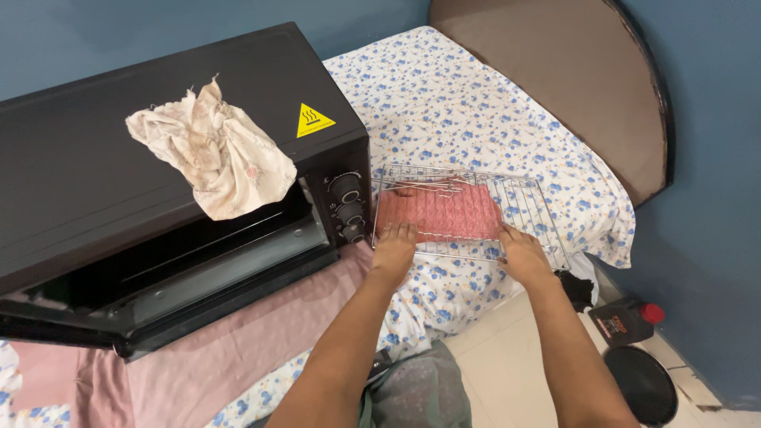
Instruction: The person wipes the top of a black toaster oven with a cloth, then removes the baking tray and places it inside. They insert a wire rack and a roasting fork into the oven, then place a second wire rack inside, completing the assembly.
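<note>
A metal wire rack (pixel 523 202) lies on the bed over a pink cloth (pixel 444 212), with a wire handle piece resting on its far side. My left hand (pixel 394 247) rests flat on the rack's near left edge, fingers together. At the near right edge, my right hand (pixel 519 254) touches the rack frame. Left of the rack stands a black countertop oven (pixel 95 158) with its door (pixel 182 305) open, and a crumpled cream rag (pixel 218 154) lies on its top.
The bed has a white sheet with blue flowers (pixel 460 103) and a pink sheet (pixel 238 349) under the oven. A brown rounded headboard (pixel 571 71) meets the blue wall. On the floor at right sit a black bottle with a red cap (pixel 626 317) and a dark round pan (pixel 642 384).
</note>
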